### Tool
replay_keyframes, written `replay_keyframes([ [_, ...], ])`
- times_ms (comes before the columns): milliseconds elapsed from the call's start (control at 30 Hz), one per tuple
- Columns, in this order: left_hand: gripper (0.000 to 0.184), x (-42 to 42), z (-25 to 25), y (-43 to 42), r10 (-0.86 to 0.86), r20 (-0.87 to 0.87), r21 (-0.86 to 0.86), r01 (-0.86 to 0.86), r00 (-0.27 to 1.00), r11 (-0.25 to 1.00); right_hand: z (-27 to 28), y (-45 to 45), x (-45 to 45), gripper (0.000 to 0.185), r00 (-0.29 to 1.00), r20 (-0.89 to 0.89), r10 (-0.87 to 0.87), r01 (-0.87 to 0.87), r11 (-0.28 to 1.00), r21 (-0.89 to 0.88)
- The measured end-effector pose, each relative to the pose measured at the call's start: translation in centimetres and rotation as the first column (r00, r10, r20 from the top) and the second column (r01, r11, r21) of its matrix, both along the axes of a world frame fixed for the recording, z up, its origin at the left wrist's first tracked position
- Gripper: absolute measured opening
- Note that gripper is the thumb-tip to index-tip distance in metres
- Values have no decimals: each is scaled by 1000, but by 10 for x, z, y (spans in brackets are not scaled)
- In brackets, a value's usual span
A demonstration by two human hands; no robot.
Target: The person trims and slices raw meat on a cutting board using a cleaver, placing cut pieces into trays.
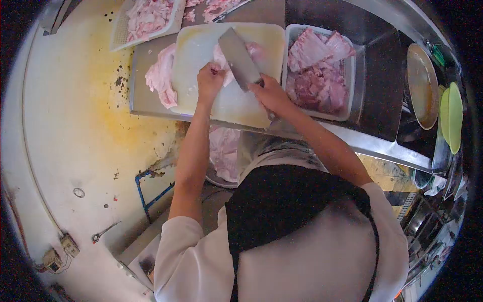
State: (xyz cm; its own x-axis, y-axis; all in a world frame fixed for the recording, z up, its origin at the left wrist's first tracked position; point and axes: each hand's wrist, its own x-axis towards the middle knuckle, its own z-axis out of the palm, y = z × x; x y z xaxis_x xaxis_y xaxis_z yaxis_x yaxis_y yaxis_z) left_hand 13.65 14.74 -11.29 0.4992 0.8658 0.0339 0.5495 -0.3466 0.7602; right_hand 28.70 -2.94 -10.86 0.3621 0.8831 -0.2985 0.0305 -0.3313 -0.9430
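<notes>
On the white cutting board (246,111) lies a pale pink piece of meat (219,54), partly covered by a broad cleaver (238,56). My right hand (270,94) is wrapped round the cleaver's handle, and the blade slants up and left across the meat. Just left of the blade, my left hand (209,81) is closed on the near part of that piece. Its fingertips are partly hidden. A long strip of pale meat or fat (162,76) hangs together at the board's left edge, on the metal counter.
To the right, a white basket (318,115) holds ribs and darker meat. Another basket (119,35) of pale pieces stands at the upper left, beside a knife (232,10). Under the counter sits a bowl of meat (224,151). A round pan (422,85) is at far right.
</notes>
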Motion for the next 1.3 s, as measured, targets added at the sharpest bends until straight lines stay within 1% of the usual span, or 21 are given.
replay_keyframes([
  [100,7,2,14,-11,46,-26,-60,-47,999,997,18,23,-1,31,990,-140,7,-13,999,-42],
  [200,13,-7,-1,-10,36,93,-31,-34,995,999,14,13,-7,47,983,-173,59,-81,989,-120],
  [267,12,-12,-1,-12,58,136,-98,-45,989,994,4,-26,-22,47,994,-92,65,-73,993,-90],
  [333,9,-15,-4,-8,57,186,-133,-32,981,991,18,-50,-27,48,990,-118,80,-97,983,-155],
  [400,4,-22,-15,-4,29,230,-149,6,973,989,56,-59,-18,50,962,-262,78,-162,934,-320],
  [433,3,-23,-16,-3,30,193,-148,-1,981,989,35,-55,-22,46,986,-138,91,-122,964,-237],
  [467,3,-22,-16,-2,29,158,-144,-6,987,990,-2,-43,-26,41,996,-11,90,-90,985,-146],
  [533,4,-20,-11,-1,15,104,-107,-4,994,994,-13,-13,-20,39,993,82,88,-83,994,-65],
  [600,7,-19,-6,0,-9,67,-49,12,998,999,-12,6,-18,42,995,42,94,-91,993,-78],
  [633,7,-19,-6,0,-21,86,-16,22,996,1000,-10,9,-18,43,995,38,88,-85,994,-72],
  [700,8,-20,-7,0,-40,122,47,35,992,998,-5,-6,-30,45,995,89,44,-43,999,-16],
  [767,8,-23,-5,2,28,112,-44,-23,993,999,3,-51,-39,44,996,25,82,-82,997,2],
  [800,12,-25,-2,2,62,104,-90,-52,993,995,13,-66,-35,47,992,-16,128,-129,989,-71],
  [833,12,-28,1,2,66,46,-29,-65,997,997,23,-80,-31,51,983,-57,173,-179,973,-144],
  [900,13,-34,6,8,74,-66,101,-67,995,993,69,-85,-8,64,945,-176,276,-326,847,-421],
  [967,14,-34,8,10,45,-96,149,-30,994,988,38,-83,-12,63,974,22,225,-207,928,-309],
  [1033,15,-34,9,8,29,-115,173,-9,993,985,32,-66,-11,54,984,93,153,-133,972,-196],
  [1133,17,-34,14,4,29,-121,175,-8,992,985,25,-14,-20,38,992,85,93,-89,995,-49],
  [1200,17,-31,20,0,29,-111,155,-11,993,988,7,13,-24,37,980,181,84,-94,994,47],
  [1267,17,-31,19,2,4,-146,176,22,989,984,2,24,-25,45,986,129,105,-103,994,-24],
  [1300,17,-32,18,3,-5,-165,183,36,986,982,4,21,-26,47,983,143,119,-115,993,-39],
])
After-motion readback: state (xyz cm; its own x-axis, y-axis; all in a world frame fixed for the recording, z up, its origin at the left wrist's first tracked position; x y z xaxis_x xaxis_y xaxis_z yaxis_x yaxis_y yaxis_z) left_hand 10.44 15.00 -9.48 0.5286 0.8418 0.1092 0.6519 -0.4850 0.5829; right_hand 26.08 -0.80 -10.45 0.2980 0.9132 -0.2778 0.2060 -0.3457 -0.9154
